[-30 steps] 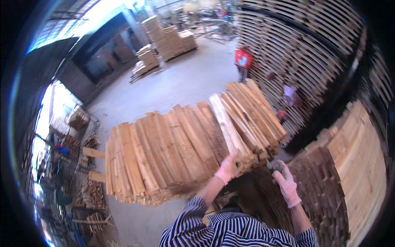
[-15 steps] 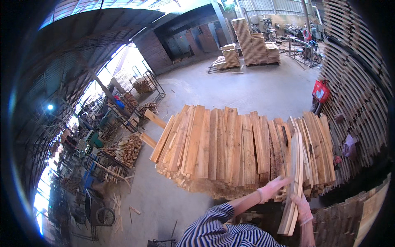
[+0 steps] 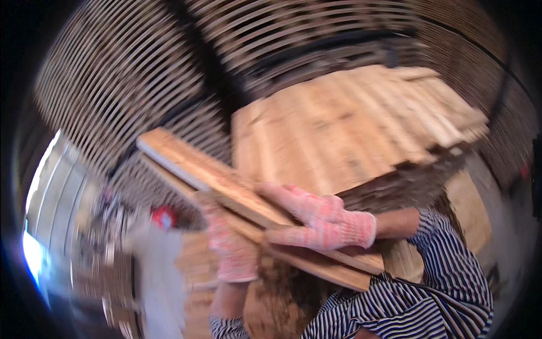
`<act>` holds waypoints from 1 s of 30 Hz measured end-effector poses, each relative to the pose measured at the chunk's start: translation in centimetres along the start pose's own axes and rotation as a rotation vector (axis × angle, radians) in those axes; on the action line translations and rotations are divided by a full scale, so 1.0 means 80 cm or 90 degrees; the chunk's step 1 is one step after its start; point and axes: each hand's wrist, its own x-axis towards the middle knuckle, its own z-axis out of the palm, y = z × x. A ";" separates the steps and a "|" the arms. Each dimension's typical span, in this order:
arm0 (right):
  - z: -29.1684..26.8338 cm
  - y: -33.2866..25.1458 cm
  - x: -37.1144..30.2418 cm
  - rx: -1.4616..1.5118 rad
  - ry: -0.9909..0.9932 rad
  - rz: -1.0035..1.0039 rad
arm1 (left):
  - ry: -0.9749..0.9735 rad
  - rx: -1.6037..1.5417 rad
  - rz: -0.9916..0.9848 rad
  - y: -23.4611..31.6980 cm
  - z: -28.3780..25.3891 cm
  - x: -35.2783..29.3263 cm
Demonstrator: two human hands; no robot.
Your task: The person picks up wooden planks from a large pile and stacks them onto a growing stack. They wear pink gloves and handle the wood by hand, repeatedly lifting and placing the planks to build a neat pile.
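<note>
A few long wooden planks [image 3: 212, 175] lie together at a slant across my front, their far ends up to the left and their near ends close to my striped shirt. My left hand [image 3: 230, 246], in a pink-and-white knit glove, grips them from the left side. From the right, my right hand [image 3: 322, 220], gloved alike, is closed across the planks, thumb and fingers spanning them. Beyond the right hand stands a stack of boards [image 3: 339, 124] with a flat top of boards laid side by side. Motion blurs the picture, and the fingertips beneath the planks are hidden.
Tall walls of stacked wooden strips [image 3: 121, 85] with dark gaps rise behind the board stack. Blurred planks [image 3: 195, 254] lie low at the left, past my left hand. A red object [image 3: 164, 216] shows beyond them. Another pale board [image 3: 467, 203] is at the right.
My view has swung right, from the wide plank pile to the board stack by the strip walls. The planks came along, and my left hand, beside them before, now grips them too.
</note>
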 end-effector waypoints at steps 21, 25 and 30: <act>-0.519 0.386 -0.165 -0.439 0.246 0.360 | -0.140 0.095 -0.336 -0.263 0.365 0.260; -0.496 0.322 -0.149 -0.468 0.224 0.326 | -0.101 0.077 -0.275 -0.313 0.440 0.276; -0.477 0.290 -0.139 -0.282 0.155 0.237 | -0.274 0.058 -0.443 -0.361 0.544 0.269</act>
